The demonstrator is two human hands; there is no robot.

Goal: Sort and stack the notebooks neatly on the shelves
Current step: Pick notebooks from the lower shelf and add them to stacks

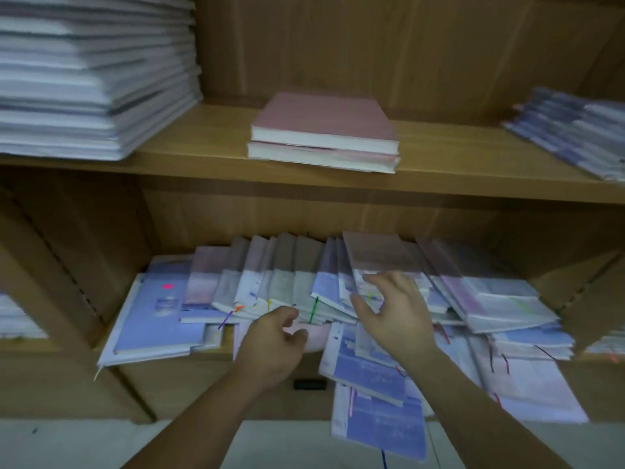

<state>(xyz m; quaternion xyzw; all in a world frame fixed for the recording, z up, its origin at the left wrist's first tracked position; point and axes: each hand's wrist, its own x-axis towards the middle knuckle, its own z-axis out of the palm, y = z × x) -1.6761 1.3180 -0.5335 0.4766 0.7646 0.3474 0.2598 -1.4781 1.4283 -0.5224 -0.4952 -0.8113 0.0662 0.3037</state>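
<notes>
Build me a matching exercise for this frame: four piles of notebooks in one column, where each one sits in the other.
Things:
1. tall white stack
2. two pink books
3. slanted blue stack
4. jumbled notebooks

Places:
A. lower shelf
B. upper shelf, right end
C. upper shelf, left end
D. upper shelf, middle

Pairs: 1-C, 2-D, 3-B, 4-A

Prob. stationery shop or school storeroom: wood shelf unit (203,165) w/ bulk notebooks (280,282) heaped on lower shelf, tall white stack (84,79) + pink books (324,120) above.
</notes>
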